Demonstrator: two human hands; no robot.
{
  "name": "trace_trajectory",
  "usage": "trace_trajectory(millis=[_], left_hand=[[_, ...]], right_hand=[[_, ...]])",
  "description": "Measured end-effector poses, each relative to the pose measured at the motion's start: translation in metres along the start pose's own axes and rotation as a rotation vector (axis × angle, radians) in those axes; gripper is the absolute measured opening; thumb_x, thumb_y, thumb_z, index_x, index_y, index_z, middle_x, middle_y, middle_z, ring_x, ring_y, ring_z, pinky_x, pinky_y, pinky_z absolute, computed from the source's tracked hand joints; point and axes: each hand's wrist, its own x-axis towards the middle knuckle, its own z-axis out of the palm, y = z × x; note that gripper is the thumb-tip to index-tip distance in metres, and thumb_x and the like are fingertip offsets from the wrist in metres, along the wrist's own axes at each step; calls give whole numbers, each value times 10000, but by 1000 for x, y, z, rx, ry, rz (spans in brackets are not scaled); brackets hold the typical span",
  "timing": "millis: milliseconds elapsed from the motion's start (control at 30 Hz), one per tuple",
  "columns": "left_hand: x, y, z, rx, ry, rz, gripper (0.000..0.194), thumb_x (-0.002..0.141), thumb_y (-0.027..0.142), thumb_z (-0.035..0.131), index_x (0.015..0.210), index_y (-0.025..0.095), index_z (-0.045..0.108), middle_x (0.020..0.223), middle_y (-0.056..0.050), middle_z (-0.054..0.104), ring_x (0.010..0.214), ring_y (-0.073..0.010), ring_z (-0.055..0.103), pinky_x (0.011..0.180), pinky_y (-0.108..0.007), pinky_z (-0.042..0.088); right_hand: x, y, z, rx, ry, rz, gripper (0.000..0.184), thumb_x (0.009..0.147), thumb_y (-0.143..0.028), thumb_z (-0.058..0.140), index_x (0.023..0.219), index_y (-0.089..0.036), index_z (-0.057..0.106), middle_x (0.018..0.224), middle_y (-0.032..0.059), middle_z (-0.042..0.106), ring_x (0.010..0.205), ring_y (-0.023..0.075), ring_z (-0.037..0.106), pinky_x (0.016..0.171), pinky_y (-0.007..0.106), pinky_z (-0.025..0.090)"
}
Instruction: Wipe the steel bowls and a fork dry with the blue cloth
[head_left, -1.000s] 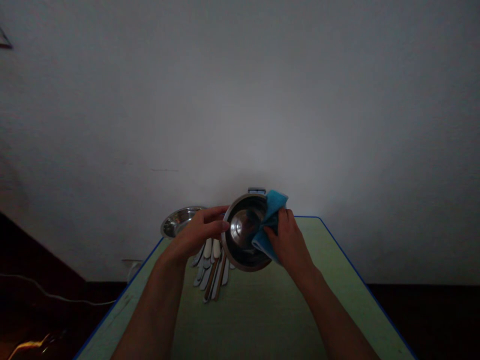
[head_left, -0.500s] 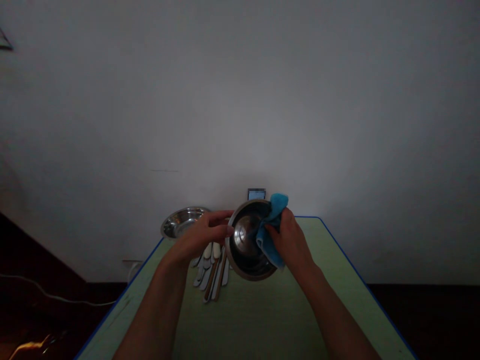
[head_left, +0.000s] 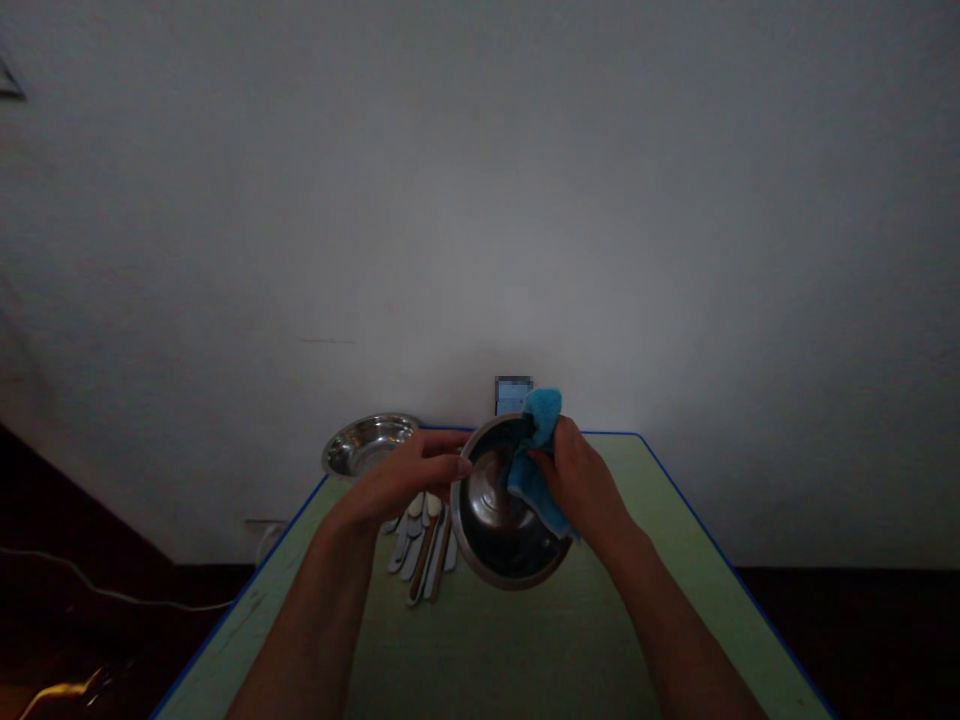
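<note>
A shiny metal bowl [head_left: 487, 495] is held tilted above the table, its inside facing me. My left hand [head_left: 424, 465] grips the bowl's left rim, thumb on the inner edge and the other fingers behind. In my right hand [head_left: 577, 475] is a bunched blue cloth [head_left: 536, 490], pinched over the bowl's right rim and lying against its inside. The fingers of my right hand are partly hidden by the cloth. Below the left hand, several pieces of cutlery [head_left: 424, 560] lie in a pile, some with wooden or pale handles.
A second, wider metal basin [head_left: 349, 452] stands at the table's back left corner. A small phone-like screen [head_left: 514, 392] leans by the wall behind the bowl. The pale green table [head_left: 487, 660] has a blue edge. A white cable [head_left: 112, 590] runs at the left.
The bowl has dropped slightly toward me and its tilt has changed a little. My right hand and the cloth have shifted slightly left along the bowl.
</note>
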Motion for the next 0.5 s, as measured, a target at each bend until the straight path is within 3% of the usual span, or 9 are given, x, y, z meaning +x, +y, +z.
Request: trace_trajectory(millis=[300,500], left_hand=[[2,-1,-5,59,-50,-50,391,765,324,566,1104,155,663,805,-51,695,685,-186,619,600,-271,471],[0,1,-2,94,45,-47,460,777,355,589,1211,205,592,972,-63,683,802,-212,614,683,-307,470]], right_hand=[[0,-3,-6,25,-83,-47,197,884,-246,501,1050,-166,429,1002,96,608,906,228,599,730,313,429],[1,-4,-9,45,-60,30,164,892,-281,486,1010,-172,452,902,88,651,822,237,620,660,306,402]])
